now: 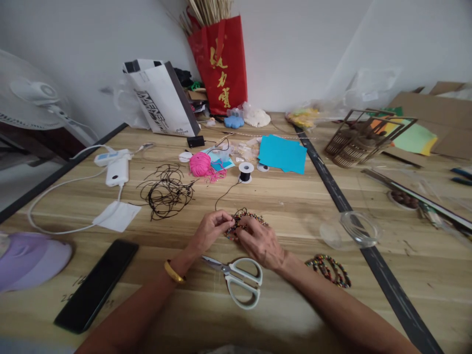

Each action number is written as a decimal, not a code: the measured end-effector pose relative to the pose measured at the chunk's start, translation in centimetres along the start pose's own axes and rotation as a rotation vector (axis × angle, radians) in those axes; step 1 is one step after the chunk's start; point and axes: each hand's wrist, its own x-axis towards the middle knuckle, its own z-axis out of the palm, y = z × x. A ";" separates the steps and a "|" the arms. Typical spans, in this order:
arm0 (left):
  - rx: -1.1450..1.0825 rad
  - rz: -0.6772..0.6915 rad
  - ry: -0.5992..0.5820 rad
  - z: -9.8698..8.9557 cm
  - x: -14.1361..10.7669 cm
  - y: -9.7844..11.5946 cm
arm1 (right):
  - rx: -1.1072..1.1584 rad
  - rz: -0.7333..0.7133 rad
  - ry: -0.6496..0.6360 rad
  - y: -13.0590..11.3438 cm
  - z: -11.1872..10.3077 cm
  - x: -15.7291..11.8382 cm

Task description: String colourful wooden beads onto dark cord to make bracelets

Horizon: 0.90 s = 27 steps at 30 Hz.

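1. Pale walls stand behind a wood-grained table [295, 305], and against them, at the far edge, I see a red bag [232, 64] stuffed with dry stalks, a white paper bag [162, 101] leaning to its left.
2. Beaded strands [258, 217] in mixed colours lie in the middle of the table, under and between the person's fingers.
3. The left hand [212, 228], a gold bangle [174, 272] on its wrist, has thumb and forefinger together on a thin black cord [240, 211], at the left side of the beads.
4. The right hand [261, 242] curls its fingers down over the beads; from here I cannot tell whether its fingertips are closed on anything.
5. Farther back, a white spool [246, 167] wound with black thread stands upright, its loose end trailing nearer.
6. Scissors [224, 269] with pale handles lie just on the near side of the hands, loops to the right.
7. To the right, near the forearm, rest more beaded loops [341, 269]; farther right sits a clear round dish [359, 230].
8. To the left spreads a black cord tangle [162, 196], with pink yarn [199, 164] beyond it and a dark phone [96, 285] nearer.
9. Blue sheets [283, 154] lie far right of the spool.
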 end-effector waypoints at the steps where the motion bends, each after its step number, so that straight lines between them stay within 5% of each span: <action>1: 0.002 0.010 -0.018 0.0 0.0 0.0 | -0.028 -0.032 -0.011 0.0 -0.1 0.0; 7: 0.070 0.033 -0.100 0.2 -0.3 0.1 | 0.000 -0.140 -0.061 0.0 -0.5 0.2; 27: 0.080 -0.104 -0.223 -0.7 -0.1 0.1 | 0.113 -0.046 -0.037 0.5 0.2 0.3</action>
